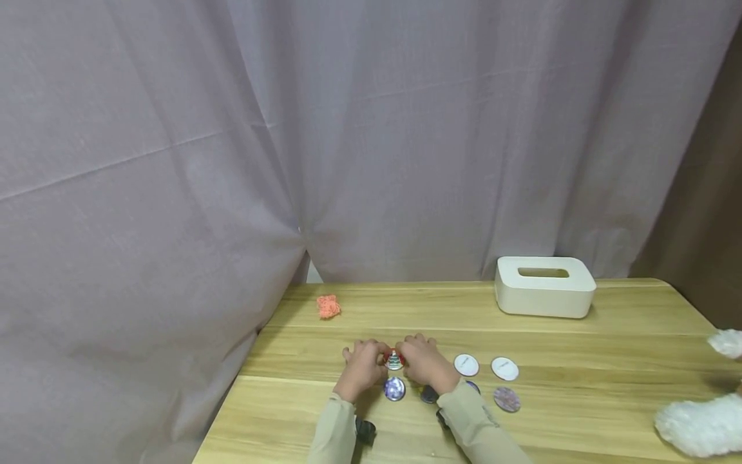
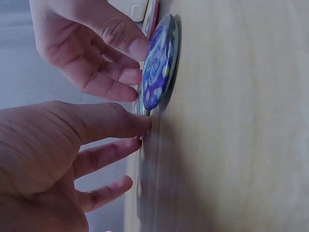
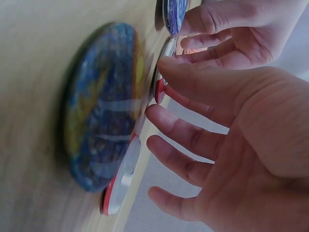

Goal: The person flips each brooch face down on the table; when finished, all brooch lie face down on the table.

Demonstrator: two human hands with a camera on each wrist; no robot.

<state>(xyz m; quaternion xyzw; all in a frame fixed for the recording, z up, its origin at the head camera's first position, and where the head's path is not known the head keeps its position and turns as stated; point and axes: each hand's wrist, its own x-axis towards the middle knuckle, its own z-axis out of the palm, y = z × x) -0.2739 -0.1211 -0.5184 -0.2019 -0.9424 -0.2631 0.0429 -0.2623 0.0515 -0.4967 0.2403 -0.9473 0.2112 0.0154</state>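
Head view: soft, even light, mod. bright, source out of frame; far R side dim. Red badge (image 1: 394, 361) small, detail soft. Faint shadow at base of box (image 1: 545, 299). L wrist view: dimmer, cool tint; soft dark shadow on table (image 2: 251, 121) beside L hand (image 2: 58, 154). R wrist view: also dim; near blue badge (image 3: 101, 121) blurry w/ pale glare streaks, wood grain smeared.
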